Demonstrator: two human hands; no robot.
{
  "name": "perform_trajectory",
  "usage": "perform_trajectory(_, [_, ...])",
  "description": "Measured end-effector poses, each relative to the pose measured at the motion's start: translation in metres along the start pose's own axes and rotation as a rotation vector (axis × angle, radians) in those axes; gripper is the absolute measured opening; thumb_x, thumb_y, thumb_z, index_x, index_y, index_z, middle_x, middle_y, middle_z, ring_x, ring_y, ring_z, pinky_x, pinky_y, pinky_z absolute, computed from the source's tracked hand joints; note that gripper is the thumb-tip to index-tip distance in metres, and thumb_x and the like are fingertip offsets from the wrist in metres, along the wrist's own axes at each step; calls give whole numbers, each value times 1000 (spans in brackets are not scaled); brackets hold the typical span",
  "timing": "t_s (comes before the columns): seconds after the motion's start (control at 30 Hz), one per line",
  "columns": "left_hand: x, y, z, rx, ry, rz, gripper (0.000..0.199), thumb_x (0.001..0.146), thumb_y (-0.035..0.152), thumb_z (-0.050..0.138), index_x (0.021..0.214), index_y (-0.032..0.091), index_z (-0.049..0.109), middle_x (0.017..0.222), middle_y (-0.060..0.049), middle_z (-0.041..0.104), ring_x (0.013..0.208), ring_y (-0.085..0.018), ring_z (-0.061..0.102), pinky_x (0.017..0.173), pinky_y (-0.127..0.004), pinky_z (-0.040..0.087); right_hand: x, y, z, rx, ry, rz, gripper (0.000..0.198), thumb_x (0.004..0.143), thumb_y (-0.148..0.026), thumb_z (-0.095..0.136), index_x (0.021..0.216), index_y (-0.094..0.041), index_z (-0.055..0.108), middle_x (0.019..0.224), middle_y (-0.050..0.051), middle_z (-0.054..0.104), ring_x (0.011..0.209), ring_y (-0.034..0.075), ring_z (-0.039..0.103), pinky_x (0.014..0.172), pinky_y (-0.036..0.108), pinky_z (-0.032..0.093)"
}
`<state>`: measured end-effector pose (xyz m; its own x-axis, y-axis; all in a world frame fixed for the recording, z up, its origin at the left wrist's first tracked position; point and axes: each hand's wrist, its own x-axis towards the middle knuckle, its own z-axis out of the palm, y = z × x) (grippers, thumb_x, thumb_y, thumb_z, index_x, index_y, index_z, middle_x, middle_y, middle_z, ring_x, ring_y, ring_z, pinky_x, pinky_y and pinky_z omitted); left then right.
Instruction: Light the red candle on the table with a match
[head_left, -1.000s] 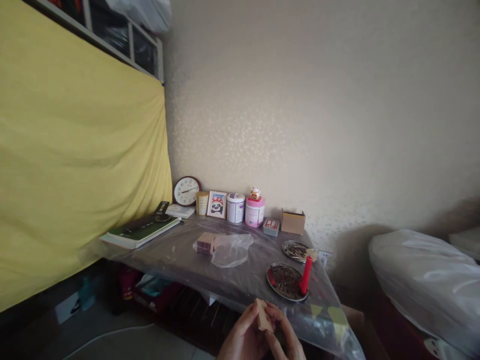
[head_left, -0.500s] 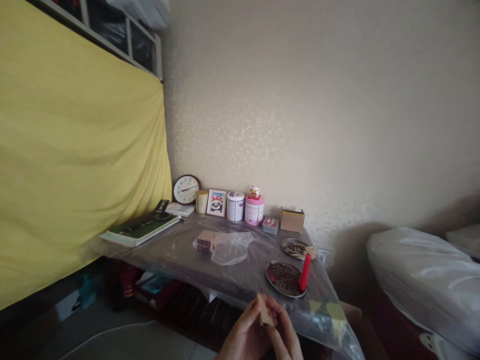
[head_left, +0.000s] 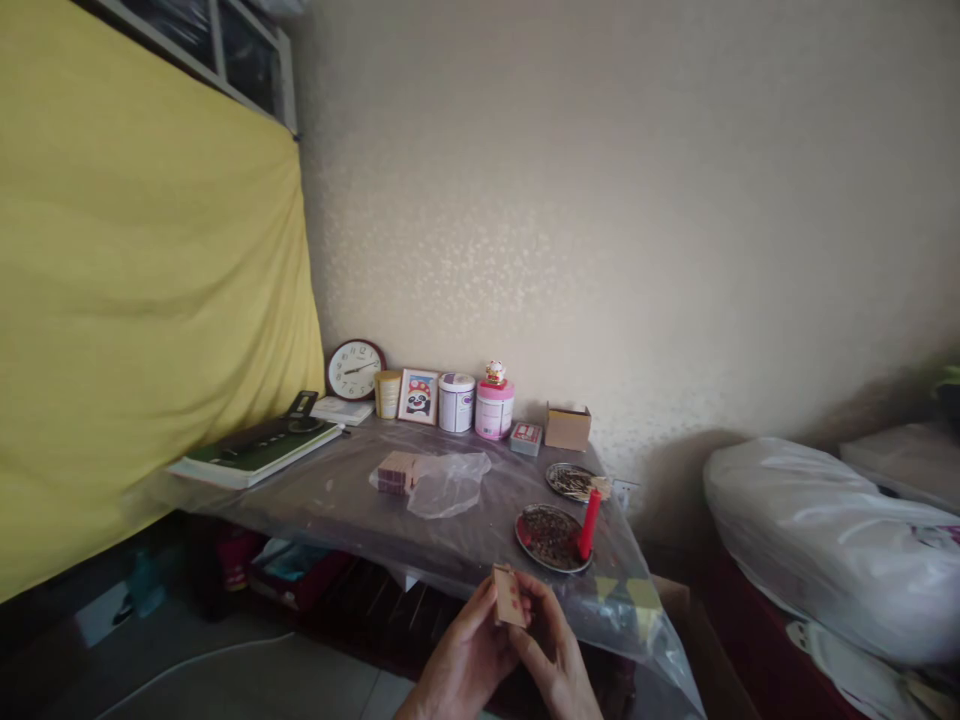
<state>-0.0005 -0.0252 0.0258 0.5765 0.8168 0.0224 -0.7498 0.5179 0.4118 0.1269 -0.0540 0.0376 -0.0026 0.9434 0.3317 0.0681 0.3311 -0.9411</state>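
Just past the table's front edge, a small tan matchbox (head_left: 509,598) with red marks is held up between both hands. My left hand (head_left: 466,652) grips its left side, thumb along the edge. My right hand (head_left: 553,648) pinches it from the right, with the thumb at the bottom end and fingers behind. Beyond them on the table, a red candle (head_left: 590,525) stands slightly tilted at the right side of a metal plate (head_left: 561,569) covered in dark burnt bits. Stacked matchboxes (head_left: 395,474) sit partly in a clear plastic bag (head_left: 448,486).
Behind the candle, a second plate (head_left: 553,487) holds dark bits and pale matchsticks. Along the wall stand a clock (head_left: 356,370), panda picture (head_left: 418,398), two canisters and an open cardboard box (head_left: 567,428). A green book (head_left: 259,452) lies left; a wrapped white bundle (head_left: 817,540) is right.
The view has shifted, so the table things appear a little left and higher. Both hands still hold the matchbox, now turned with its broad face more toward me.
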Motion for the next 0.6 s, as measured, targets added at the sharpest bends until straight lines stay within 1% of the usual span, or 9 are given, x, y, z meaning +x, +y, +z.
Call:
perform_trajectory(0.07, [-2,1,0,14,47,-7,26,88,28,52,110,15,54,96,-9,64,86,-16,61,78,-29,45,3,-5,-6,88,-22,33,40,80,-40,61,115,-23,55,117,6,61,111,24,55,95,34,42])
perform_trajectory(0.13, [-4,1,2,37,53,-49,29,87,30,52,112,15,53,94,-9,65,81,-15,61,73,-27,46,6,-8,-13,118,40,75,33,78,-42,62,104,-21,60,103,6,66,100,23,60,88,32,46])
perform_trajectory(0.2, [-6,2,3,67,25,-105,32,88,32,51,115,14,52,93,-9,65,77,-14,61,69,-26,46,7,-9,-18,115,119,108,31,76,-45,64,91,-19,63,89,4,67,88,22,62,81,30,47])
perform_trajectory(0.27, [-7,2,4,98,8,-159,35,88,33,50,116,13,52,93,-11,65,75,-14,62,68,-25,47,7,-8,-21,155,144,148,30,75,-46,65,83,-18,63,78,2,65,77,18,61,72,26,47])
perform_trajectory(0.4, [-8,1,5,157,-5,-209,35,88,33,49,115,11,52,92,-11,64,74,-15,61,63,-24,47,4,-4,-21,257,102,221,30,76,-47,64,75,-18,59,58,-4,56,52,11,53,53,21,42])
perform_trajectory(0.47, [-9,0,5,187,-22,-217,35,88,33,48,116,11,51,93,-12,63,74,-15,61,62,-24,47,3,-2,-20,264,89,238,31,75,-48,65,75,-18,58,53,-5,53,47,10,50,48,21,40])
perform_trajectory(0.6, [-10,-1,5,221,-42,-220,34,89,32,46,116,11,51,94,-12,63,73,-15,61,60,-23,47,4,2,-22,267,78,248,33,71,-48,68,73,-17,59,52,-4,53,47,9,48,47,20,38])
